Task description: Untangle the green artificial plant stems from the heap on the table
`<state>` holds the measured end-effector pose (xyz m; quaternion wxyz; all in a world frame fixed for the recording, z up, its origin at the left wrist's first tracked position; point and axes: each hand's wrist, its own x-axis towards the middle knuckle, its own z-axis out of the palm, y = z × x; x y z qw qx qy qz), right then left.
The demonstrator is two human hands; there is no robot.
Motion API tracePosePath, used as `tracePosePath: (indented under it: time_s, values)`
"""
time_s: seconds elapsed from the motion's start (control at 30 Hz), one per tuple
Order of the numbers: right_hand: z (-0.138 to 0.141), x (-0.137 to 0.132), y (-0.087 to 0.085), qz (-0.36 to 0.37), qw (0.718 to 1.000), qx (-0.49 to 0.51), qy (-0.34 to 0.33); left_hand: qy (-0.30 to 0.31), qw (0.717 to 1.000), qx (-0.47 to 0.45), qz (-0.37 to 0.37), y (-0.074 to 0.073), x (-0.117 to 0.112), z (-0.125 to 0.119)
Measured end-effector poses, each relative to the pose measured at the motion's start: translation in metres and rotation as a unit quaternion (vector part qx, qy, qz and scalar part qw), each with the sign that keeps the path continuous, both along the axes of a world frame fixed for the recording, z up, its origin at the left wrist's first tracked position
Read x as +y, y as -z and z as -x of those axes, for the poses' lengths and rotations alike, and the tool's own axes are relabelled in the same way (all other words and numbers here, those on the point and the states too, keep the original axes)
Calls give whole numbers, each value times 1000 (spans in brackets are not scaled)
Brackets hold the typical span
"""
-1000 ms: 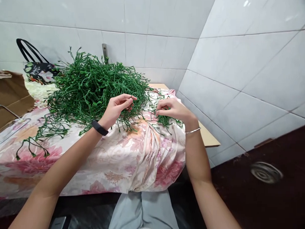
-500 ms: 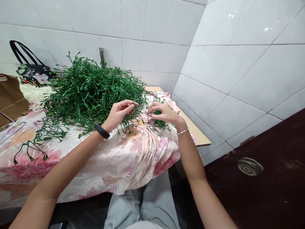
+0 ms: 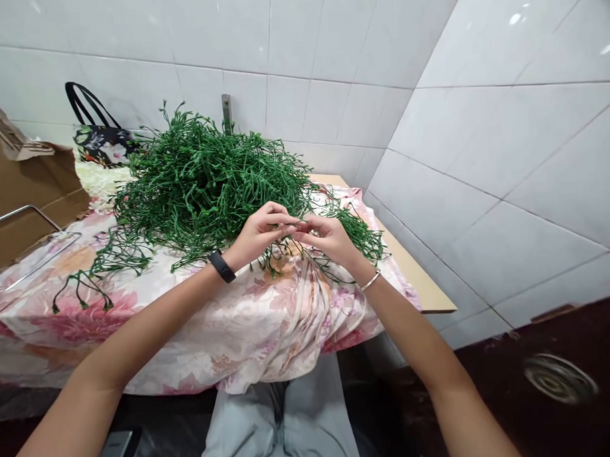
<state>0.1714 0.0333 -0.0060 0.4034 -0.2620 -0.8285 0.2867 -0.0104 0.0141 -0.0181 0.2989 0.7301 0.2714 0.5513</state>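
My left hand [image 3: 263, 232], with a black band at its wrist, is closed in a pinch at the front of a big heap of green artificial stems [image 3: 201, 178]. Its fingertips meet those of my right hand [image 3: 329, 237], which is pinched too and wears a thin bracelet. A thin green stem shows between the fingertips of both hands; most of it is hidden by the fingers. A smaller bunch of green stems [image 3: 362, 234] lies just beyond my right hand on the flowered cloth [image 3: 202, 318].
At the left stand an open cardboard box [image 3: 36, 199] and a bent metal wire frame [image 3: 43, 263]. Behind them are pale artificial flowers [image 3: 104, 181] and a black floral bag [image 3: 105, 145]. A bare board edge [image 3: 427, 289] juts out at the right, near the tiled wall [image 3: 488, 148].
My hands were apart and have come together at the fingertips. The right hand moved in to meet the left. The view has shifted left, so the box shows more.
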Motion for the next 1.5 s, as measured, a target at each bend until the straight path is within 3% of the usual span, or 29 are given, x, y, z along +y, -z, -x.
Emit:
tracePosePath:
  time_s: [0.23,0.43,0.63,0.8,0.97,1.13,1.23,1.4,1.5]
  values:
    - [-4,-1,-2,-22,995,91,-17,-123,987,92,-57,0,-5,-7]
    - [-5,-6,0,17,994,102,-21,-104,987,115,-44,-4,-13,-9]
    - [-6,-16,-5,-103,991,80,-14,-98,991,87,-27,-15,-21,-11]
    - [-4,-17,-16,-231,970,40,60,-77,993,89,1,-33,-9,-6]
    - [-1,2,-35,-176,983,-24,44,-69,986,150,4,-49,10,2]
    - [2,17,-48,-131,990,-35,-28,-62,993,102,7,-44,10,5]
    - [3,18,-43,-123,991,-22,-49,-65,994,87,16,-37,3,6]
    - [1,15,-22,-83,996,24,-34,-130,982,130,-29,-25,-4,4]
    - [1,13,-17,-71,996,40,-40,-128,982,137,-28,-22,-5,2]
